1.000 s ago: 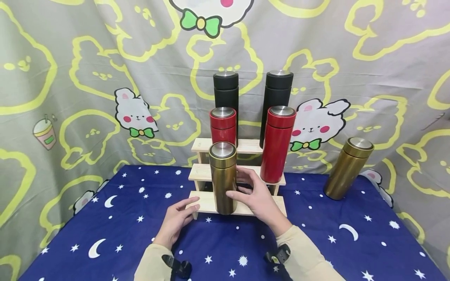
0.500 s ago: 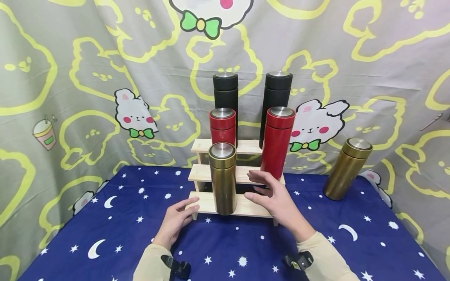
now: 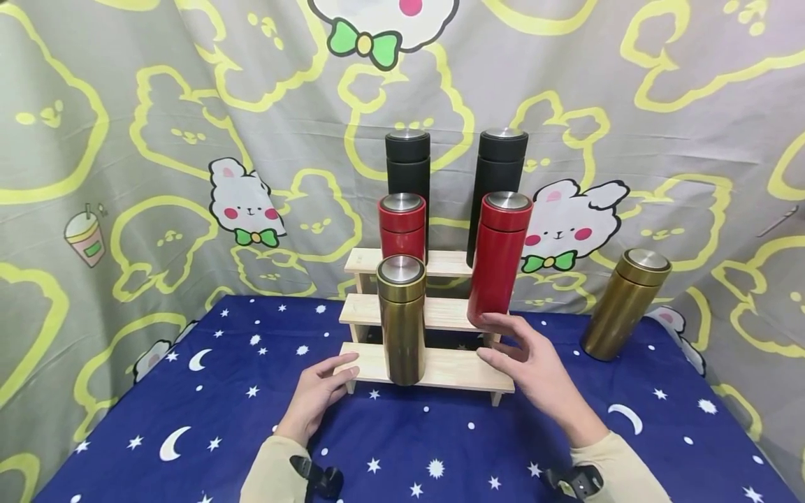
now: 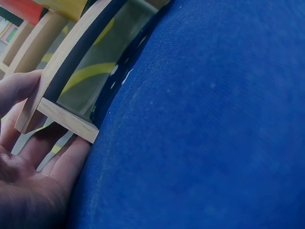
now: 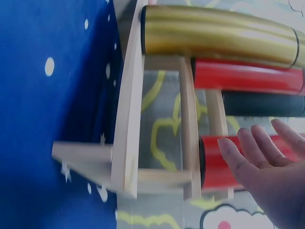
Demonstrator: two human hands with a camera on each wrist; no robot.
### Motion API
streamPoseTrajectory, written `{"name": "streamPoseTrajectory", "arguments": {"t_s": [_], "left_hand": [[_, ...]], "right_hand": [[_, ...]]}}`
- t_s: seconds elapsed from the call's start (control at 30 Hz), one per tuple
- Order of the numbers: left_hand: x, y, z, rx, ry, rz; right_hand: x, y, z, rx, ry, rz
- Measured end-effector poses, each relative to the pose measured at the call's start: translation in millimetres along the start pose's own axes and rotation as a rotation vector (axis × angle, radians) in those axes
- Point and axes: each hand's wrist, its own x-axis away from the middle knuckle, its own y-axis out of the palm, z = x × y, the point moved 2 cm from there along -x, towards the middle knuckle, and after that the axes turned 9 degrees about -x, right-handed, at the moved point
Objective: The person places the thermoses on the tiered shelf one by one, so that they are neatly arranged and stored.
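Note:
A three-step wooden display stand [image 3: 468, 367] bears several vacuum flasks. On its lowest step, left of centre, stands a gold flask [image 3: 404, 335] with a steel-topped lid. My left hand [image 3: 316, 392] holds the left end of that step; in the left wrist view the thumb lies at the board and fingers reach behind the leg [image 4: 69, 119]. My right hand [image 3: 534, 363] is at the step's right end, fingers spread and holding nothing. It is nearest the right red flask [image 3: 499, 258] on the middle step, which it partly covers in the right wrist view.
A left red flask [image 3: 402, 234] shares the middle step. Two black flasks, left [image 3: 407, 168] and right [image 3: 499, 168], stand on the top step. Another gold flask [image 3: 625, 304] is on the blue star-patterned cloth [image 3: 220, 398] to the right. A patterned curtain [image 3: 302, 126] hangs behind.
My right hand has let go of the gold flask and moved right, away from it. The flask stays on the lowest step. My left hand keeps its place.

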Motion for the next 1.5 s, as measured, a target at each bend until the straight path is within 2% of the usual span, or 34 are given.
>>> {"name": "streamPoseTrajectory", "arguments": {"t_s": [0.4,0.8,1.0,1.2,1.33,1.5], "left_hand": [[-0.3,0.9,1.9,0.004,-0.001,-0.004],[0.4,1.3,4.6,-0.013,0.007,-0.006],[0.1,0.6,6.7,-0.018,0.024,-0.005],[-2.2,2.2,8.6,-0.037,0.03,-0.004],[-4.6,3.5,6.6,-0.036,0.024,-0.003],[-6.2,5.0,5.9,-0.052,0.011,-0.006]], "right_hand": [[11.7,-28,-6,0.132,0.037,0.076],[22.7,-55,-4,0.208,0.064,0.14],[31.0,-77,0,0.195,0.048,0.159],[40.0,-105,5,0.263,0.066,0.2],[46.0,-125,12,0.311,0.112,0.259],[53.5,-143,21,0.307,0.133,0.396]]}}
